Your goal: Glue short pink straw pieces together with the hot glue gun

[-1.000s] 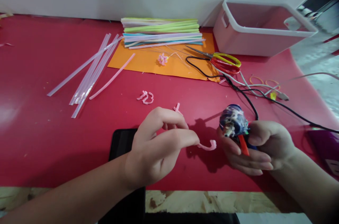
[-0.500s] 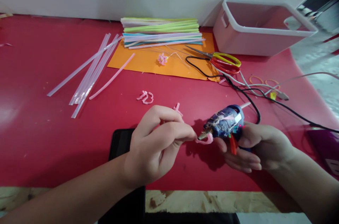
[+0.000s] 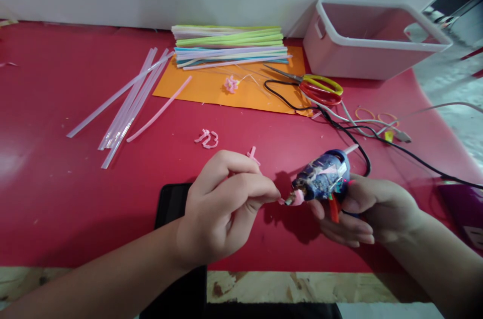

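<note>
My left hand (image 3: pixel 230 203) is closed in a pinch on one end of a small curled pink strip (image 3: pixel 298 197). The nozzle of a blue glue gun (image 3: pixel 320 175) lies against that strip and partly covers it. Wrapped under the glue gun's body, my right hand (image 3: pixel 362 208) holds it tilted, nozzle pointing left, by its orange trigger (image 3: pixel 334 208). A pale glue stick (image 3: pixel 350 149) pokes out of its rear end. Just behind my left fingers lies a pink scrap (image 3: pixel 252 154), and farther back are several curled pink pieces (image 3: pixel 207 138).
Clear glue sticks (image 3: pixel 124 107) and a pink stem (image 3: pixel 160 109) lie left. An orange sheet (image 3: pixel 177 88) carries coloured stems (image 3: pixel 230 40), a pink flower (image 3: pixel 231 84) and scissors (image 3: pixel 320 88). A pink bin (image 3: pixel 350 60) stands back right; cables (image 3: pixel 377 133) run rightward. A black phone (image 3: pixel 171 203) lies beneath my left arm.
The glue gun has shifted slightly right and its nozzle has dropped a little, now covering more of the pink strip. My left hand has stayed in place.
</note>
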